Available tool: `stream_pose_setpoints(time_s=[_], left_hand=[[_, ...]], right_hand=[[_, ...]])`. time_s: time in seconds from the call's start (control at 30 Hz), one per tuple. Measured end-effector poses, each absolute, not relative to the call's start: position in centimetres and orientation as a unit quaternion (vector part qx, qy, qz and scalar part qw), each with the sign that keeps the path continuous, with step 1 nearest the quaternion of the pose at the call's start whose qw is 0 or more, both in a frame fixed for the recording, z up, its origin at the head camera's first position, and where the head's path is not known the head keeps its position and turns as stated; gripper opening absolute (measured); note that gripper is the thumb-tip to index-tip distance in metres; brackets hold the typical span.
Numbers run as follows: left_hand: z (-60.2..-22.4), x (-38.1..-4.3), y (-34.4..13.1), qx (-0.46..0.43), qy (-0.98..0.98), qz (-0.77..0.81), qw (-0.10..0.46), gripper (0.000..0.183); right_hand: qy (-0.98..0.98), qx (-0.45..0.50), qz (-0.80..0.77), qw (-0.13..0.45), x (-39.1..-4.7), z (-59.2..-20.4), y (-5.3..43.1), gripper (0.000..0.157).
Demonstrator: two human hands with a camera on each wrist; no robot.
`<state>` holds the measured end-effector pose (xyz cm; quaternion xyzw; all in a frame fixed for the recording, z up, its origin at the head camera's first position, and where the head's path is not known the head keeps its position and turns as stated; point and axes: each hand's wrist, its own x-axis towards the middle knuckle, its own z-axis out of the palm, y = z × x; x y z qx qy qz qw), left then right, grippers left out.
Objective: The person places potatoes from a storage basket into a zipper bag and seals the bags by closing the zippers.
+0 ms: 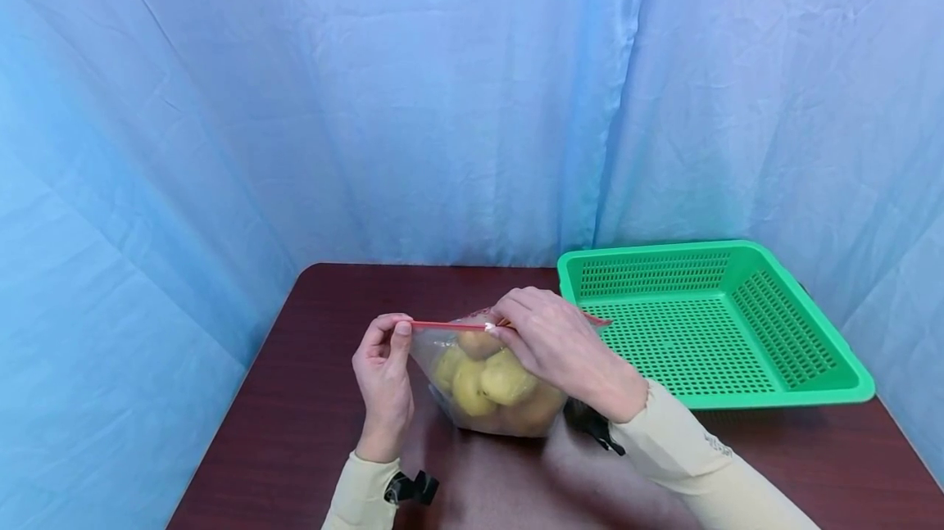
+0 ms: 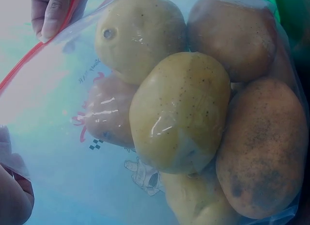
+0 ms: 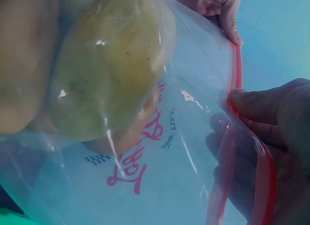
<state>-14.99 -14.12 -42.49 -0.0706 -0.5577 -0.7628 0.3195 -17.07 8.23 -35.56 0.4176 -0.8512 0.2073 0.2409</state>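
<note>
A clear zip bag (image 1: 431,366) with a red closure strip stands on the table, filled with several yellow and brown potatoes (image 2: 180,112). My left hand (image 1: 386,374) pinches the strip's left end between thumb and fingers. On the same strip, further right, my right hand (image 1: 549,342) pinches with its thumb and fingers, by a small white piece (image 1: 490,328). In the right wrist view the strip is pressed together between the hands. Beyond the right thumb (image 3: 259,104) its two red edges stand apart. Pink lettering (image 3: 127,174) marks the bag.
A green perforated basket (image 1: 807,387) stands on the right of the dark red-brown table (image 1: 295,399), just beyond my right forearm. Blue curtains (image 1: 442,104) hang behind the table and at its sides. Black straps (image 1: 413,487) are on the wrists.
</note>
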Motion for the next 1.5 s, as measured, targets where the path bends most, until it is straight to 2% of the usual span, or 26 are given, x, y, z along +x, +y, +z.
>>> stream_pose_setpoints(time_s=[0.47, 0.8, 1.0, 1.23, 1.5], left_hand=[[-42.4, -15.0, -14.2, -0.068, -0.551, -0.767, 0.322, 0.025], [-42.4, -15.0, -14.4, -0.065, -0.55, -0.767, 0.325, 0.028], [-42.5, -15.1, -14.6, -0.057, -0.547, -0.77, 0.323, 0.017], [-42.5, -15.1, -14.8, -0.052, -0.553, -0.766, 0.324, 0.028], [-42.7, -15.1, -15.0, -0.057, -0.557, -0.764, 0.321, 0.013]], right_hand=[[-0.855, 0.407, 0.223, 0.232, -17.1, -35.9, 8.7, 0.01], [-0.854, 0.405, 0.221, 0.239, -17.0, -36.1, 9.3, 0.013], [-0.857, 0.401, 0.225, 0.233, -16.9, -36.1, 9.5, 0.013], [-0.858, 0.395, 0.227, 0.236, -16.8, -36.3, 10.0, 0.013], [-0.857, 0.392, 0.238, 0.235, -16.7, -36.5, 10.5, 0.013]])
